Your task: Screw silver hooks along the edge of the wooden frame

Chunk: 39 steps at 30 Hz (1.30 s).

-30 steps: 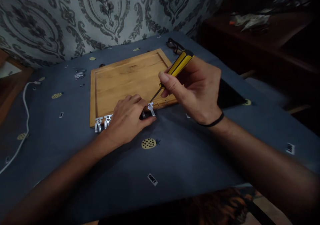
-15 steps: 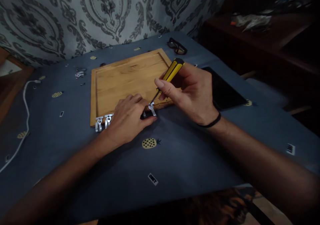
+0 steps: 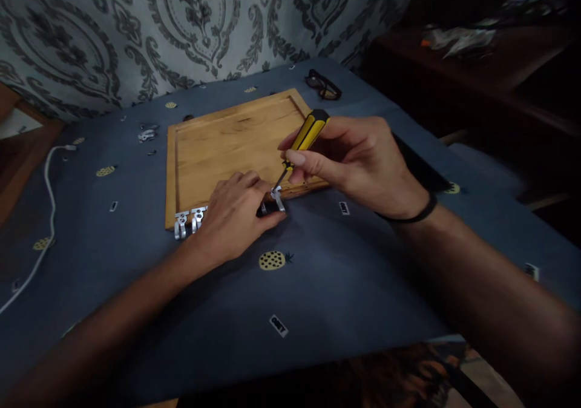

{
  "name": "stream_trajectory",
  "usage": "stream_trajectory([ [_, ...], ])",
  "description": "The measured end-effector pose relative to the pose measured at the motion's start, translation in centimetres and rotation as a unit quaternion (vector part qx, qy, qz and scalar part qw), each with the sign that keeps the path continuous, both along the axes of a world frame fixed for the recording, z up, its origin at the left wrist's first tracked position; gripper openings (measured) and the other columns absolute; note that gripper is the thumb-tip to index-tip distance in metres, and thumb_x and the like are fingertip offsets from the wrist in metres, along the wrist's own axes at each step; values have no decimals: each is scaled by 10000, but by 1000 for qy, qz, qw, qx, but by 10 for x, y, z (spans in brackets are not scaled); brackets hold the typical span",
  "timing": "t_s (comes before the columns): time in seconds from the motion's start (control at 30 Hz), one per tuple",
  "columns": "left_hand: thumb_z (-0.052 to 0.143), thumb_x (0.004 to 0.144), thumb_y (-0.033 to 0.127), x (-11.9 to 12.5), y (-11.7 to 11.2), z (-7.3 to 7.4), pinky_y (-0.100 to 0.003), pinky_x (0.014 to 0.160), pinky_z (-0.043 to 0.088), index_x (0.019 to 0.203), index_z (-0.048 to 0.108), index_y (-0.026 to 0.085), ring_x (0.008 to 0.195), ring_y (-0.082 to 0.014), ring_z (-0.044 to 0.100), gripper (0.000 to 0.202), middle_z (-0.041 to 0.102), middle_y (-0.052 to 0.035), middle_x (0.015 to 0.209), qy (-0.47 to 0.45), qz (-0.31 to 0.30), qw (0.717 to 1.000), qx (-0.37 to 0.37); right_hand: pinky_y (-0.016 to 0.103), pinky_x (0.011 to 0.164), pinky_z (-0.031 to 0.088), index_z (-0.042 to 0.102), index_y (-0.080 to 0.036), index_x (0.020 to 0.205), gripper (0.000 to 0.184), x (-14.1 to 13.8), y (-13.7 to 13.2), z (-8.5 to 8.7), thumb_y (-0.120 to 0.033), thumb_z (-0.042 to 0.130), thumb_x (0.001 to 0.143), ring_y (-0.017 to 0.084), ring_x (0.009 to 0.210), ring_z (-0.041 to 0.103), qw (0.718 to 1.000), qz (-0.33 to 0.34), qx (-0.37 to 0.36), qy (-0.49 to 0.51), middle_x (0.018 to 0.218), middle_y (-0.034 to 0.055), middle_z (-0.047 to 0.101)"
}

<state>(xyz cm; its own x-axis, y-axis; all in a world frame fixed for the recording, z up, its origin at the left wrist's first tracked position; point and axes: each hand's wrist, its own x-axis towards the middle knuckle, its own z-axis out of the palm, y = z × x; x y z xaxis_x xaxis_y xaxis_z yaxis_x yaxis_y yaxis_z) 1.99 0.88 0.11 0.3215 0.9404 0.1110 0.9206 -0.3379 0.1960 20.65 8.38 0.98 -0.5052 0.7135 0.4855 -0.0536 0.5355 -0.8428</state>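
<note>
A wooden board (image 3: 227,148) with a raised rim lies on a blue patterned cloth. My left hand (image 3: 231,217) rests on the board's near edge, its fingers pressed around a small metal hook (image 3: 276,200). My right hand (image 3: 358,160) is closed on a yellow and black screwdriver (image 3: 306,134), whose tip meets the top of that hook. Two more metal hooks (image 3: 188,221) are fixed at the board's near left corner.
Loose metal parts (image 3: 147,134) lie on the cloth beyond the board's left corner. Dark glasses (image 3: 323,85) sit at the far right of the cloth, and a dark flat object lies behind my right wrist. A white cable (image 3: 48,190) runs down the left side.
My right hand has swung the screwdriver more upright and brought its tip from just above the board's edge down onto the hook. The left hand has stayed in place.
</note>
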Motion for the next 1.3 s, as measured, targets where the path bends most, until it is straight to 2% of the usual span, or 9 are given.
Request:
stream_trajectory([
  [0.1,756,911,359,0,0,0,-433,891,503,1052,720,189,1048,-299,637,224,693,-74,1060,-2,0,1000,0,298,524,539,685,-243,782,385,-3,-3,-3,-606,811,799,146,540,613,996,-70,47,-11,649,-29,650],
  [0.23,751,914,335,1,0,0,-444,969,495,1093,711,196,1130,-303,628,230,698,-77,1130,-17,6,1000,-13,352,609,567,603,-246,700,467,-11,-10,-10,-669,767,810,158,580,546,973,-182,139,-28,646,-10,583],
  [0.4,759,907,348,1,1,2,-453,926,501,1052,721,181,1073,-307,630,224,695,-82,1077,-11,10,1000,-20,341,593,561,565,-251,703,475,-16,-13,-18,-669,756,822,155,569,546,966,-218,140,4,632,-21,545],
  [0.53,762,908,364,2,1,3,-453,906,504,1014,728,165,1050,-308,628,228,682,-87,1048,-3,10,1000,-24,281,462,467,573,-256,755,389,-17,-16,-12,-581,749,877,124,510,574,967,-219,98,90,668,-32,578],
  [0.67,760,910,366,2,1,3,-442,917,498,1016,730,184,1059,-300,625,212,680,-72,1050,-8,11,1000,-19,267,432,427,579,-244,749,354,-15,-17,-5,-515,743,907,101,476,572,967,-202,103,117,647,-39,561],
  [0.8,763,907,374,1,1,1,-444,900,500,1028,726,186,1046,-305,629,226,680,-71,1049,-10,11,1000,-14,284,452,453,596,-253,785,341,-12,-14,-9,-534,764,884,123,507,616,976,-183,86,74,677,-43,577],
  [1.0,769,905,369,1,1,0,-436,902,504,1016,721,195,1042,-295,634,212,681,-65,1043,-9,7,1000,-5,310,508,499,575,-250,763,420,-12,-11,-18,-629,680,912,144,561,591,973,-206,101,17,704,-13,573],
  [1.17,766,906,361,1,1,-1,-433,889,509,1018,722,203,1033,-289,634,199,685,-60,1034,-10,3,1000,4,337,550,554,582,-251,775,422,-11,-9,-20,-641,679,906,158,584,596,972,-207,114,-7,708,-8,580],
  [1.3,759,912,367,0,0,-1,-437,889,508,1028,724,194,1035,-291,631,211,685,-67,1039,-7,4,1000,2,366,620,597,615,-248,809,366,-10,-8,-21,-586,659,943,180,649,644,970,-207,130,-20,720,1,598],
])
